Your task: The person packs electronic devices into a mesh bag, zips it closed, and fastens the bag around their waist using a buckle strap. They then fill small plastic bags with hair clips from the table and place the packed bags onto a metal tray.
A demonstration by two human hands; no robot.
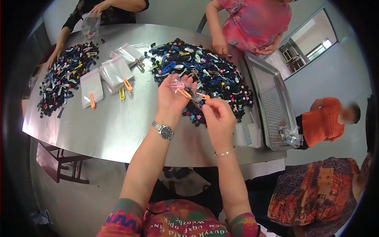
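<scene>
We see the round-edged metal table (118,130) filling the middle of the frame, its rim curving from the left edge to the lower right. People sit or stand at upper left, upper right and right. The big heap of small dark and coloured pieces (227,85) covers the upper middle; the perforated tray (272,98) lies along the right side, and the smaller heap (73,65) is at left. Between the heaps we have stacks of clear bags (89,85), with clips on them. Steel surface shows left of our wrists, giving them side room; the tray bounds the right.

At centre, our left hand (169,98) is palm up, fingers loosely curled, cradling a clear packet (191,85) with the pink clip (177,85) and an orange clip (184,93). Our right hand (222,118) has thumb and forefinger nearly closed beside another orange clip (205,97); we cannot tell whether they grip it or plastic.
</scene>
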